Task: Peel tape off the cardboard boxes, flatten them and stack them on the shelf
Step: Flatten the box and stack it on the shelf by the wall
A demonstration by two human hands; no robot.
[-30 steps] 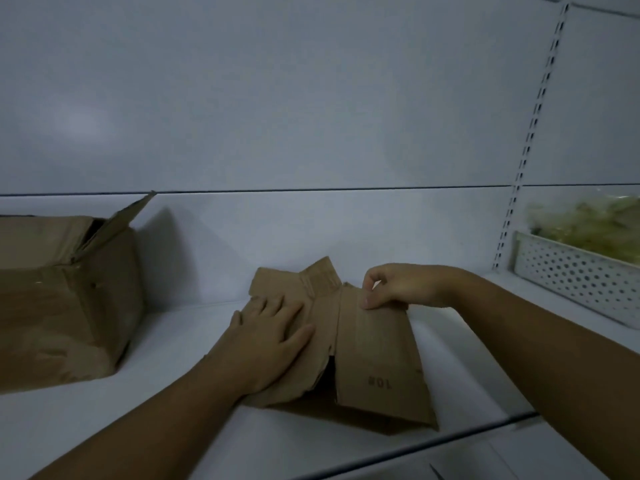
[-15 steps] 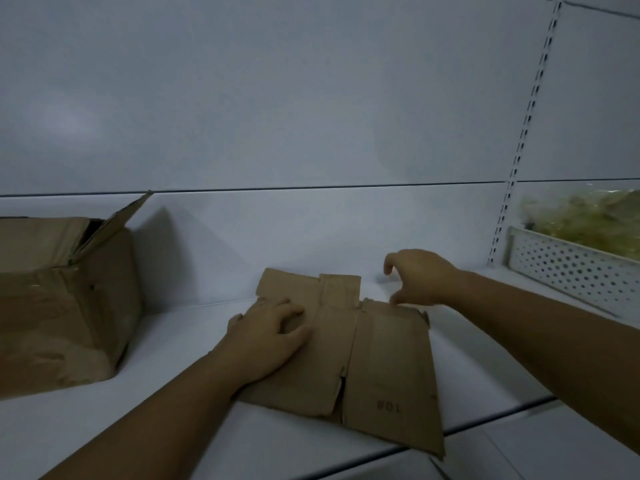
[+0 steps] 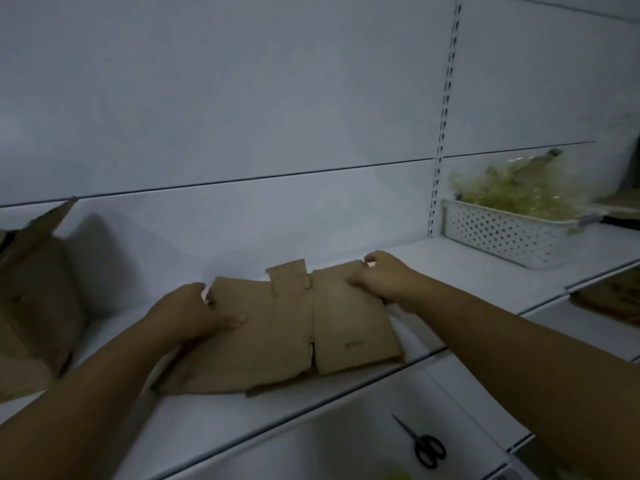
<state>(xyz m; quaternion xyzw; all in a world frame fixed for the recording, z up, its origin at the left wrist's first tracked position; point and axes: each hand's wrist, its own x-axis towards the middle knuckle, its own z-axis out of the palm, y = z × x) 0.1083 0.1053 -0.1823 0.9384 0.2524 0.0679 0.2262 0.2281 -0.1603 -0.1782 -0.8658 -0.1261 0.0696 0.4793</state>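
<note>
This looks to me like a shop or its stockroom. In front of me runs white metal shelving of the retail kind: plain back panels (image 3: 242, 98), a slotted upright (image 3: 446, 116) between bays, and shelves (image 3: 450, 261) hung one above another. A white perforated basket (image 3: 502, 237) full of crumpled clear wrap (image 3: 512, 195) sits in the next bay. A worn box (image 3: 31, 289) stands at my left, cardboard (image 3: 294, 337) lies flat before me, and scissors (image 3: 426, 448) lie one level down.
</note>
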